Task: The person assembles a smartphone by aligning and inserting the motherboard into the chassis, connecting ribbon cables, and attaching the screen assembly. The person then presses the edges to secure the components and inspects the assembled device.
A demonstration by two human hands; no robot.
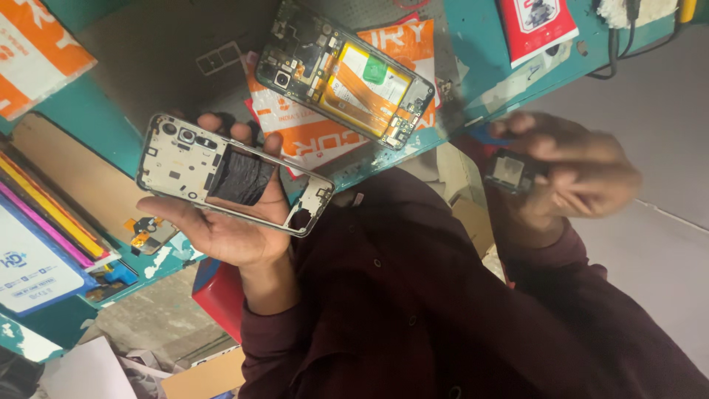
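Your left hand (229, 222) lies palm up with its fingers spread under a pale phone middle frame (233, 176), cradling it flat, camera cut-outs toward the far end. Your right hand (580, 174) is blurred; its fingers seem pinched together on a small dark square part (509, 172). Between the hands, further off, an opened phone (346, 74) with a yellow battery rests on the teal workbench (473, 44), partly on an orange-and-white packet (310, 133).
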